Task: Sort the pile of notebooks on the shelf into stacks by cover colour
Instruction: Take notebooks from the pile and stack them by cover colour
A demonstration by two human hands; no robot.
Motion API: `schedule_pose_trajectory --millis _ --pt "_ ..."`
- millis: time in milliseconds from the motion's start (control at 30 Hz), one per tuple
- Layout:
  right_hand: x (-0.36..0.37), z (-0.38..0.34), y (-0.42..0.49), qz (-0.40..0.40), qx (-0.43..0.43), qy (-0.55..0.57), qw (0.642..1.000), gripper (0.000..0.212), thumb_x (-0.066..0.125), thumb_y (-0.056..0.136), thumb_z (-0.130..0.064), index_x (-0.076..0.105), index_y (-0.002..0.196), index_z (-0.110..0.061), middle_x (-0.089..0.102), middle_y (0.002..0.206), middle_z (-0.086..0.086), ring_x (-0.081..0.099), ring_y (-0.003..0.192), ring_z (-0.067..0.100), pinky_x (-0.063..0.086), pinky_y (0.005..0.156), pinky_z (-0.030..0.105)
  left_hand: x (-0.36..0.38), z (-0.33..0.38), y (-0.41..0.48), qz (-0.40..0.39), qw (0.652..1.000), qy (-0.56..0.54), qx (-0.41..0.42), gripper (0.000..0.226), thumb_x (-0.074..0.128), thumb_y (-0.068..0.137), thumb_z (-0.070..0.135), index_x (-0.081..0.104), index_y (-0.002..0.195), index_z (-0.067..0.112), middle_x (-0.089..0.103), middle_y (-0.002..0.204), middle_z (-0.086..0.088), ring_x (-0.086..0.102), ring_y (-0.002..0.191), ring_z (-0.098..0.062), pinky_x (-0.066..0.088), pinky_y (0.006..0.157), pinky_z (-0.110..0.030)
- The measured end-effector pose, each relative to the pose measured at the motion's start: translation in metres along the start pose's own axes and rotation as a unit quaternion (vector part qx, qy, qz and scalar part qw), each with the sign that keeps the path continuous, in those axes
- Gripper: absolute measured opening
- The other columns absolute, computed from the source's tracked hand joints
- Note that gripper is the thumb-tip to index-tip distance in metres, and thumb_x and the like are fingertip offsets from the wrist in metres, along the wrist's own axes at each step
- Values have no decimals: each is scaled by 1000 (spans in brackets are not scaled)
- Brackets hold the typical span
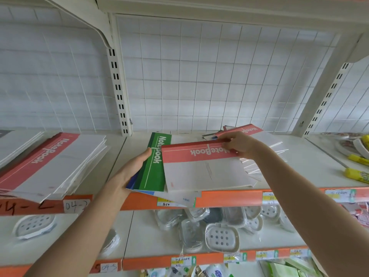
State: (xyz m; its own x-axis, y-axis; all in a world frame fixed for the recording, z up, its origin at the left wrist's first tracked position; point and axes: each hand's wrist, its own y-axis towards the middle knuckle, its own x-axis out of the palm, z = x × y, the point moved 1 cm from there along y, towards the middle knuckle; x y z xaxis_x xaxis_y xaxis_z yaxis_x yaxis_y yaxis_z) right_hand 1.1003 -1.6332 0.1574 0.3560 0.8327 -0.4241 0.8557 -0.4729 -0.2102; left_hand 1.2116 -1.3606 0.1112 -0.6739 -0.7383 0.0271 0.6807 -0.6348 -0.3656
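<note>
Red notebook (199, 152) pinched in right hand (237, 143), green notebook (154, 168) gripped in left hand (130, 170), above shelf (311, 166).

Left hand (129, 170) grips green notebook (154, 166) by its left edge; right hand (237, 145) pinches red notebook (199, 166) lying on top. Red stack (50, 158) sits left on shelf (299, 162).
</note>
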Motion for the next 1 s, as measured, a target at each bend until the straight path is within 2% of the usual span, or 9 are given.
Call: schedule_pose_trajectory --millis 100,200,300,433,533,633,733,900,1000 --pt "13 -13 0 3 -48 -67 997 33 49 88 9 64 100 -18 61 93 5 61 80 19 55 78 29 8 3 -3 -65 996 55 10 29 55 86 38 59 99 11 71 68 -5 68 58 -19 51 52 -23" --pt "21 -20 -1 45 -61 -73 994 25 57 89 -2 59 105 -21 59 88 2 62 81 22 54 81 33 9 1 -3 -81 996 47 0 40 73 66 19 56 101 9 70 67 -7 67 56 -21 53 51 -25" --pt "18 -14 -2 19 10 122 992 10 53 94 -11 55 101 -4 61 84 11 60 73 23 52 76 36 7 2 -4 -47 999 19 1 23 67 76 19 56 94 9 68 62 -7 66 51 -20 52 46 -23" --pt "10 3 -5 27 100 287 952 28 45 99 -30 55 93 -4 61 77 11 62 60 23 53 51 30 8 3 -3 46 997 -60 5 8 52 92 16 55 91 8 65 58 -7 63 47 -20 50 46 -25" --pt "24 11 -9 35 103 379 919 29 45 98 -31 56 90 -5 63 68 9 65 54 22 56 49 31 20 2 -3 99 986 -124 55 7 56 91 13 58 97 11 66 75 -10 64 63 -23 51 57 -30" --pt "47 10 -14 82 88 347 930 9 58 90 -11 54 84 -7 55 70 9 56 57 20 51 50 28 34 3 -2 128 973 -162 107 13 57 90 8 59 101 13 65 84 -9 63 70 -23 49 56 -28" --pt "54 6 -12 152 58 263 951 19 53 82 9 52 76 -9 50 70 10 50 61 21 46 55 30 41 3 -2 112 976 -148 116 20 61 89 18 59 108 12 67 85 -8 65 69 -22 49 57 -28" --pt "36 5 -6 213 29 192 958 30 32 77 8 52 75 -13 48 75 8 44 67 21 38 67 36 35 0 -3 70 989 -96 92 26 54 91 33 58 97 8 70 63 -4 67 51 -17 50 43 -21" --pt "40 5 -9 197 8 136 971 33 33 80 9 58 90 -11 53 76 8 47 64 20 41 58 25 40 1 -6 38 991 -103 71 25 53 92 30 58 98 7 70 62 -5 67 50 -19 49 41 -20"
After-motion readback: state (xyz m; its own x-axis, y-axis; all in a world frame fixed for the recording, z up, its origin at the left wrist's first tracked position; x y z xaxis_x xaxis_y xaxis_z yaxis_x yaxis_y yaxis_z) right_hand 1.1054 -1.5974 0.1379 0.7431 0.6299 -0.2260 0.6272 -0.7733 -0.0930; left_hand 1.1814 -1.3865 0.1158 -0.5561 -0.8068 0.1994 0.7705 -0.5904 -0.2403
